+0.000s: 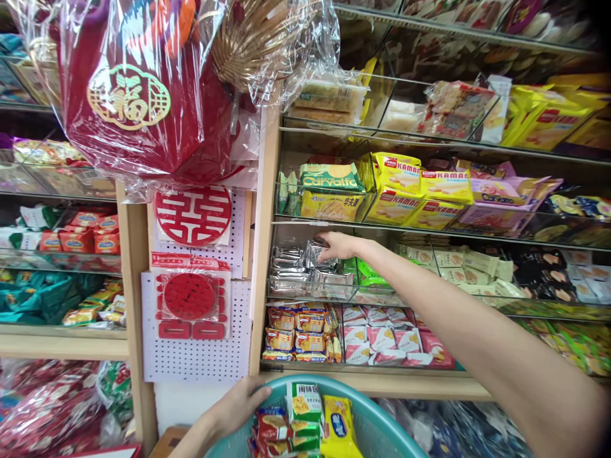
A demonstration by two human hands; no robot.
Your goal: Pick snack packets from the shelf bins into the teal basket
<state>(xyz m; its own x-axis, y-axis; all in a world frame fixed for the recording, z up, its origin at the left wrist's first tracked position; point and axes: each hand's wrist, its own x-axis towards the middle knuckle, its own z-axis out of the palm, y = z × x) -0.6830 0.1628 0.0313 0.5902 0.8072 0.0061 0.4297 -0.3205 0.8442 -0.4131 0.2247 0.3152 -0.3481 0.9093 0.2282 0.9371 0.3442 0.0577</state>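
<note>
My left hand (244, 402) grips the rim of a teal plastic basket (377, 416) at the bottom of the view, fingers over its edge. Inside the basket lie a white-and-green snack packet (304, 402), a yellow packet (340, 427) and several small red and blue packets (273, 425). My right hand (338, 245) reaches into a shelf compartment, finger and thumb closed around a shiny silver snack packet (313, 252) on top of the pile. More silver packets (288, 281) lie around it. The far fingers of this hand are partly hidden.
Clear dividers and a front lip (382, 296) bound the compartment. Yellow wafer packs (396, 172) sit on the shelf above, with orange biscuit packets (310, 340) and pink-and-white packets (382, 338) below. A wrapped red gift bag (186, 140) hangs at upper left beside a wooden post (265, 254).
</note>
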